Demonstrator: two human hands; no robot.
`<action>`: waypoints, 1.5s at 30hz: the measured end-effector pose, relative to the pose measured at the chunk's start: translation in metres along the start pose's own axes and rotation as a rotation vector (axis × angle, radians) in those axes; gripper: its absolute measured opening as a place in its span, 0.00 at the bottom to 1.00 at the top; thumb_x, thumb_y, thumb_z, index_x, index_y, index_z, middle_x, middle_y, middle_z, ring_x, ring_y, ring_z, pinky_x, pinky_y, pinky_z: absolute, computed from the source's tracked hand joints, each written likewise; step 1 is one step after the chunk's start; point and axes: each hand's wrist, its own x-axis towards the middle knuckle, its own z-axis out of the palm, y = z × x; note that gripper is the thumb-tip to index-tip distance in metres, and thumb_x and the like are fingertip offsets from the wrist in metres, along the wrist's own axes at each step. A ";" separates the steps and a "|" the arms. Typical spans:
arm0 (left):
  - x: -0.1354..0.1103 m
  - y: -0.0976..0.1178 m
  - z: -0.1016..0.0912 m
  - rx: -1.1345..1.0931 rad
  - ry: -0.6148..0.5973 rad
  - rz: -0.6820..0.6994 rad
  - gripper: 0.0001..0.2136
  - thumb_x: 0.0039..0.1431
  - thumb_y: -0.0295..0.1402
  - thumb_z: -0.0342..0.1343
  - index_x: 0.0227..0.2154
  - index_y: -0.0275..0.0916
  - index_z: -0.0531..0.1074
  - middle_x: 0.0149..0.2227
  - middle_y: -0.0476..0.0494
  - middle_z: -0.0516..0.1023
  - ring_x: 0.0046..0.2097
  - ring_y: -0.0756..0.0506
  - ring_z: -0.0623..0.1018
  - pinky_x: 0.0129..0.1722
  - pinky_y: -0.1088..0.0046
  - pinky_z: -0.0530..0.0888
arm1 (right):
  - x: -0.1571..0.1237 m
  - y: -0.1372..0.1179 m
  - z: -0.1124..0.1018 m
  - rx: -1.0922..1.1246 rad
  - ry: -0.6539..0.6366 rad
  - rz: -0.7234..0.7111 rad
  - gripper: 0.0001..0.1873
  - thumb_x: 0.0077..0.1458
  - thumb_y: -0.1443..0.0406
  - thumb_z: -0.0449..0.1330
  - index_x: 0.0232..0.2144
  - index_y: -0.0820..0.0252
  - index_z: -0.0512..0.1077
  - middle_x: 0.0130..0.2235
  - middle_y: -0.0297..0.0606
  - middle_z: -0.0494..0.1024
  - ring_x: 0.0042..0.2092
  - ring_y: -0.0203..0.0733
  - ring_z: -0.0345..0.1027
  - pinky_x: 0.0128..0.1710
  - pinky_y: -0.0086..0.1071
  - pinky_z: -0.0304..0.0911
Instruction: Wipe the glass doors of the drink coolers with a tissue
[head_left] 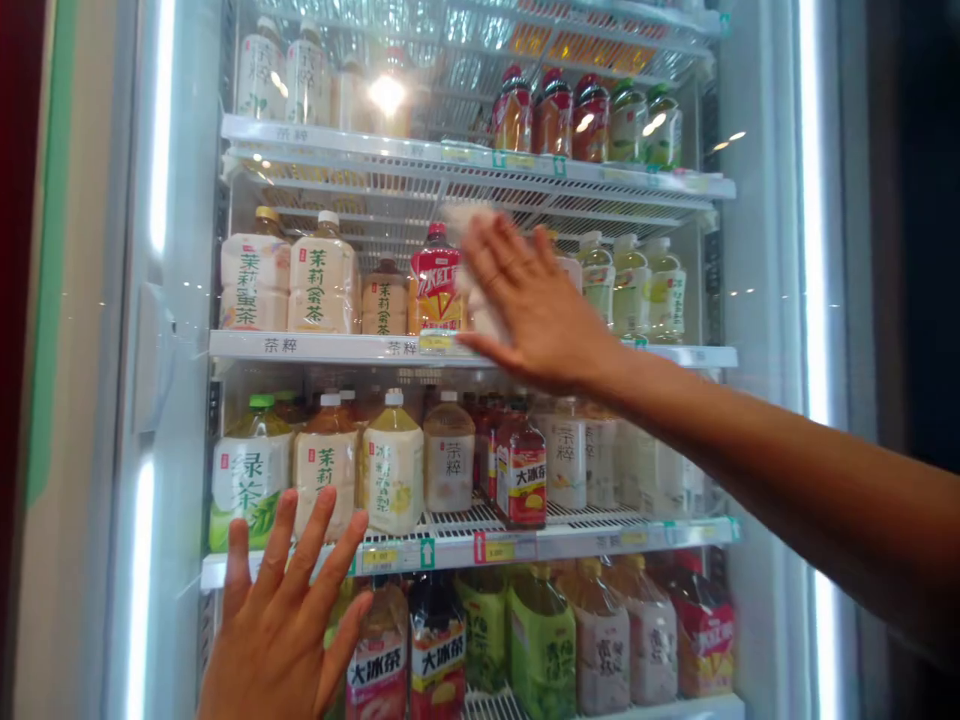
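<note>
My right hand reaches in from the right, palm toward the glass door of a lit drinks cooler, at the height of the middle shelf. Under its fingers and along its left side shows a pale, blurred wiping cloth, pressed flat by the hand; most of it is hidden. Down at the lower left, my left hand has its fingers spread, palm to the door, with nothing in it. Whether it touches the glass I cannot tell. Behind it stand a green tea bottle and a jasmine tea bottle.
Several white wire shelves hold bottled drinks, among them a red-labelled bottle and a dark iced tea bottle. Bright vertical light strips run down both sides. A door handle is at the left. Lamp reflections show on the glass.
</note>
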 end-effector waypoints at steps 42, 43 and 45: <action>-0.068 0.103 0.049 0.031 -0.018 -0.291 0.39 0.62 0.34 0.60 0.72 0.54 0.48 0.76 0.47 0.40 0.77 0.37 0.41 0.72 0.37 0.39 | -0.249 -0.232 0.068 0.038 0.014 0.502 0.48 0.65 0.44 0.49 0.75 0.63 0.39 0.76 0.51 0.45 0.77 0.61 0.28 0.72 0.66 0.34; -0.068 0.103 0.048 0.025 -0.023 -0.293 0.39 0.62 0.34 0.60 0.72 0.54 0.48 0.76 0.47 0.40 0.77 0.37 0.41 0.73 0.37 0.39 | -0.253 -0.236 0.070 0.045 0.013 0.427 0.48 0.64 0.43 0.49 0.75 0.60 0.41 0.75 0.49 0.48 0.77 0.59 0.30 0.73 0.64 0.32; -0.068 0.103 0.046 0.024 -0.043 -0.290 0.40 0.62 0.34 0.61 0.72 0.54 0.47 0.76 0.48 0.38 0.77 0.37 0.40 0.73 0.38 0.38 | -0.277 -0.218 0.068 0.052 0.003 0.450 0.48 0.65 0.40 0.46 0.75 0.59 0.40 0.75 0.49 0.47 0.76 0.61 0.31 0.72 0.67 0.31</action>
